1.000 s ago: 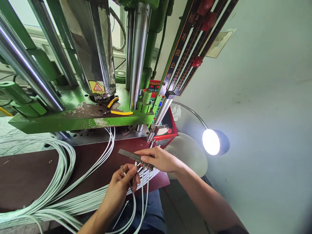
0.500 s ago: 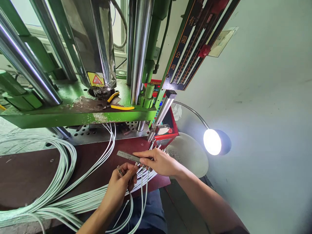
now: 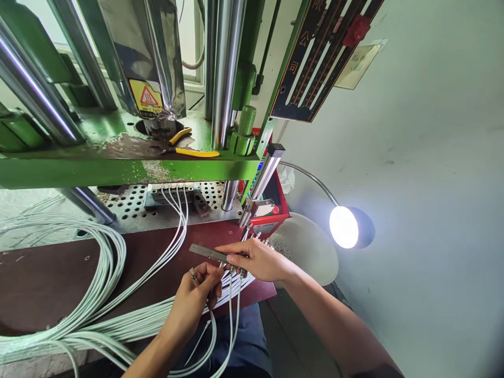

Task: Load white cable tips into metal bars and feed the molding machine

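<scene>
My right hand (image 3: pixel 258 261) pinches a flat grey metal strip (image 3: pixel 207 252) above the front edge of the dark red bench top (image 3: pixel 59 278). Thin white cables (image 3: pixel 233 310) hang down from the strip's underside. My left hand (image 3: pixel 196 296) is closed on the end of one white cable, its small metal tip (image 3: pixel 192 273) showing just under the strip. The two hands nearly touch.
A green press (image 3: pixel 129 168) with steel columns stands behind, with yellow-handled pliers (image 3: pixel 189 149) lying on its platen. More white cables (image 3: pixel 173 220) run into the mould below it. A large cable bundle (image 3: pixel 79 315) loops at left. A lit gooseneck lamp (image 3: pixel 344 227) and a white bowl (image 3: pixel 311 247) are at right.
The press platen has risen, exposing the perforated plate and the mould with cables in it. My left hand moved up closer to the strip.
</scene>
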The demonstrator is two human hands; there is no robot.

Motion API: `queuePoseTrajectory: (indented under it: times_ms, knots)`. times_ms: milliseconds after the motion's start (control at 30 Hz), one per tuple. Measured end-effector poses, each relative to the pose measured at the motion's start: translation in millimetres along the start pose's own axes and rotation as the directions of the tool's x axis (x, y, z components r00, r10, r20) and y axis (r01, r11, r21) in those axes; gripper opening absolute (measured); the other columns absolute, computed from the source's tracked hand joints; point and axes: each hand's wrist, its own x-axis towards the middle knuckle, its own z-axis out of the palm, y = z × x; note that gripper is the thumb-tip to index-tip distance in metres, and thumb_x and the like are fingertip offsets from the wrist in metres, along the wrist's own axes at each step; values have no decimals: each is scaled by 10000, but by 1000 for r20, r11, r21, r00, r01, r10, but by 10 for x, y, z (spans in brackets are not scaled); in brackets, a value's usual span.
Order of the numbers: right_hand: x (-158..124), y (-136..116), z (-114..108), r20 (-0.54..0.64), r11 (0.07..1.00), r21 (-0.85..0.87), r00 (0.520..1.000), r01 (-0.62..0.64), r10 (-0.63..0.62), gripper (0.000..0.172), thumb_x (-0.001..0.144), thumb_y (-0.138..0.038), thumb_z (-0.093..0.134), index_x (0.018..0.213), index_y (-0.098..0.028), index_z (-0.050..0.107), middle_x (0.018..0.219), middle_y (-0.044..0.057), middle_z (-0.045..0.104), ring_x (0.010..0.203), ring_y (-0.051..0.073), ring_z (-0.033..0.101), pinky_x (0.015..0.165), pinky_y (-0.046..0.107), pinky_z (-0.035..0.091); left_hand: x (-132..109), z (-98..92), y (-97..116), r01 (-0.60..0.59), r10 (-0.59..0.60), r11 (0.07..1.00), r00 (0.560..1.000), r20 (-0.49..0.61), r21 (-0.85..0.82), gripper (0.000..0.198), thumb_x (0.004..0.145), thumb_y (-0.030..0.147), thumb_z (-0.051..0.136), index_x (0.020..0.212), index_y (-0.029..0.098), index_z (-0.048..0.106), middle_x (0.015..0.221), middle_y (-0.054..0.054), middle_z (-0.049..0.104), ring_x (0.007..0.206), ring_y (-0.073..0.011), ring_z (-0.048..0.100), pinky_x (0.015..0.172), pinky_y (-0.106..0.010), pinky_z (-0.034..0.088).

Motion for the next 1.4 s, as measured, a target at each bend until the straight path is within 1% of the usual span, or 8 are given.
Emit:
queuePoseTrajectory:
  times_ms: [233,367,500,633,700,867,1033,1400]
  knots:
    - [-43,-107,6,-64,987,-161,997,28,-39,410,888,-228,507,1278,-232,631,782,5,680,642,116,537,621,219,407,22,51,29,-2,3,999,999,-35,33,383,694,487,718,577,176,528,437,48,493,358,-54,345,379,-199,228]
    - [-10,-40,-37,-16,995,-97,999,33,-35,425,895,-250,509,1308,-226,605,761,2,655,612,105,504,586,211,402,11,68,60,-35,38,997,999,-37,73,348,725,473,694,608,171,567,484,35,543,374,-66,384,413,-218,279]
    - [30,38,-91,18,1000,27,1000,13,-13,433,904,-273,515,1320,-180,592,680,-6,604,597,100,503,581,212,419,-28,4,54,-81,83,994,996,-23,74,279,725,436,707,693,165,647,595,9,620,521,-112,514,559,-243,405]
    - [36,28,-124,-30,1000,-16,999,-18,17,432,889,-242,533,1311,-181,600,662,-8,618,581,96,500,562,206,401,-77,-104,36,-144,153,987,975,-160,64,251,690,400,757,688,166,667,672,6,645,691,-132,564,719,-239,433]
    - [33,21,-138,-76,996,-72,996,-45,39,419,889,-234,531,1298,-192,612,670,-9,627,577,93,489,553,203,379,-97,-136,45,-127,121,992,981,-152,-28,267,678,413,768,732,168,676,717,-6,674,749,-158,602,784,-266,448]
    - [13,29,-181,-134,984,-156,989,-87,66,395,891,-194,501,1259,-203,644,710,-9,640,597,89,488,573,207,370,-107,-158,111,-10,6,991,1000,-30,-133,382,673,400,771,941,142,685,644,-3,670,517,-130,548,594,-280,434]
    - [-30,-33,-163,-2,1000,-30,1000,4,-4,420,891,-262,531,1296,-185,613,727,1,634,613,100,516,578,212,412,-95,-139,157,0,5,998,998,67,-66,315,691,360,756,896,133,678,671,-21,694,437,-83,476,564,-263,388]
    - [-11,-113,-100,25,1000,8,999,28,-29,403,901,-236,515,1288,-191,619,706,-3,604,606,96,509,557,202,394,-77,-136,125,4,-1,998,999,40,-64,346,706,433,723,569,163,558,459,49,486,367,-27,267,390,-194,176]
